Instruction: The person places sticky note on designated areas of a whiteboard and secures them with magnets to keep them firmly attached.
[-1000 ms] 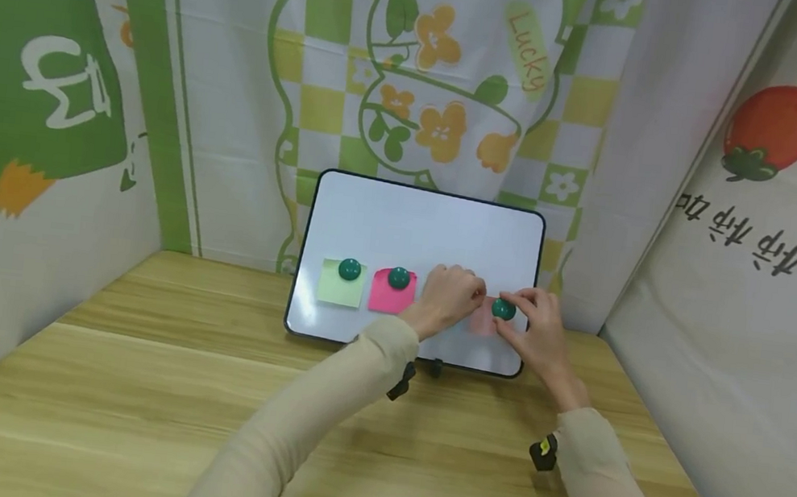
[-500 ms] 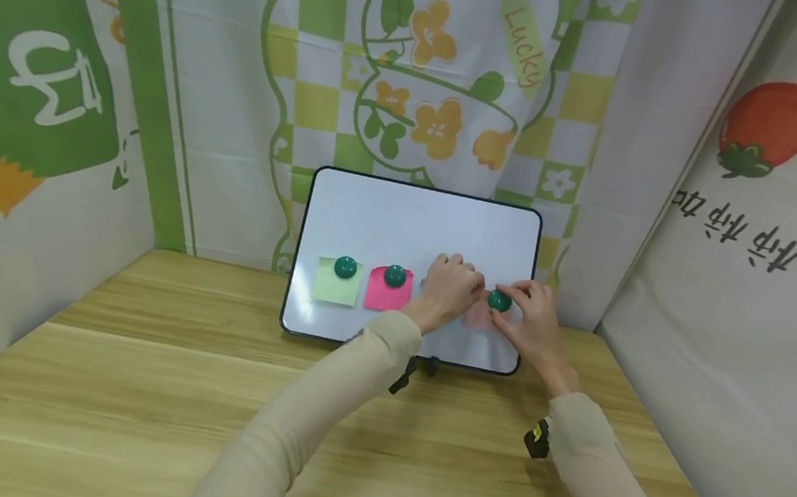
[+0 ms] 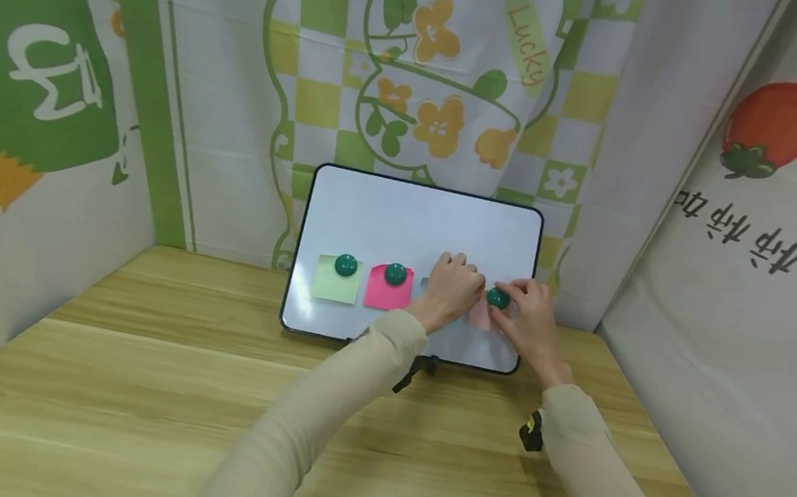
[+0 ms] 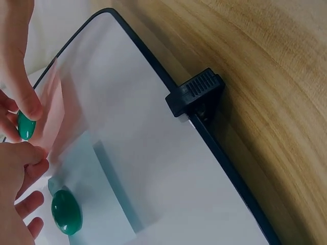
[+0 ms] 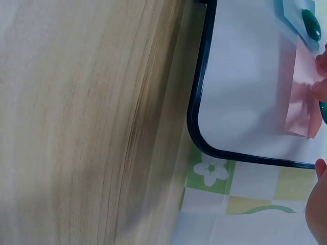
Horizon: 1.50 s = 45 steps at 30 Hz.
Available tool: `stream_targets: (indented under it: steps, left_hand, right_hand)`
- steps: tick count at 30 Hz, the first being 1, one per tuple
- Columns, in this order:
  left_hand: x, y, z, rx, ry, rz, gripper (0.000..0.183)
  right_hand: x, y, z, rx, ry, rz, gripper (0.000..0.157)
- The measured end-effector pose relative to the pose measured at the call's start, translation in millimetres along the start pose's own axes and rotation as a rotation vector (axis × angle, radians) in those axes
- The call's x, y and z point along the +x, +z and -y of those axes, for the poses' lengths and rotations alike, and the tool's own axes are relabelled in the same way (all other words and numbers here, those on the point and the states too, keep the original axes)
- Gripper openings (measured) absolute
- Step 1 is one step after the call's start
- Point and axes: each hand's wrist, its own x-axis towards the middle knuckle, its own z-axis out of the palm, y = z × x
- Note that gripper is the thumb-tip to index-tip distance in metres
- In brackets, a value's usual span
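My left hand point(image 3: 448, 290) pinches the left edge of a pale pink sticky note point(image 5: 302, 97) with thumb and index finger, holding it at the whiteboard point(image 3: 416, 222). To its right, my right hand point(image 3: 531, 323) grips a round green magnet point(image 3: 499, 298) between thumb and fingers, over the note's upper part. The note's lower edge stands off the board in the right wrist view. Beside it on the board is a light blue note point(image 4: 99, 194) under another green magnet point(image 4: 66, 212), mostly covered by my left hand in the head view.
Further left on the board, a pale green note point(image 3: 336, 284) and a bright pink note point(image 3: 388, 292) each sit under a green magnet. A black clip foot point(image 4: 196, 92) supports the board's lower edge on the wooden table point(image 3: 136, 383). Printed curtains point(image 3: 232, 101) hang behind.
My right hand has moved the green magnet slightly up and left against the pale pink note. My left hand keeps its pinch, nearly still. The head view has shifted a little.
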Motion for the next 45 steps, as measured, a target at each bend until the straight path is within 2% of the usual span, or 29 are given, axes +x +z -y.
stream_targets:
  steps: [16,24,31,45]
  left_hand:
    - [0.7,7.3,-1.3,0.038,-0.008,0.006,0.022]
    - [1.8,9.1,-2.1,0.083,0.021,-0.029,0.02]
    - [2.6,6.6,-1.6,0.125,0.036,-0.059,0.017]
    - [0.7,2.2,-5.9,0.149,0.045,0.022,0.021]
  right_hand:
    - [3.0,9.1,-3.2,-0.007,0.02,0.034,0.04]
    - [3.6,11.3,-3.4,-0.025,0.039,0.072,0.04]
    - [5.5,12.0,-2.0,-0.024,0.042,0.065,0.039]
    - [3.8,15.0,-3.3,-0.056,0.025,0.044,0.039]
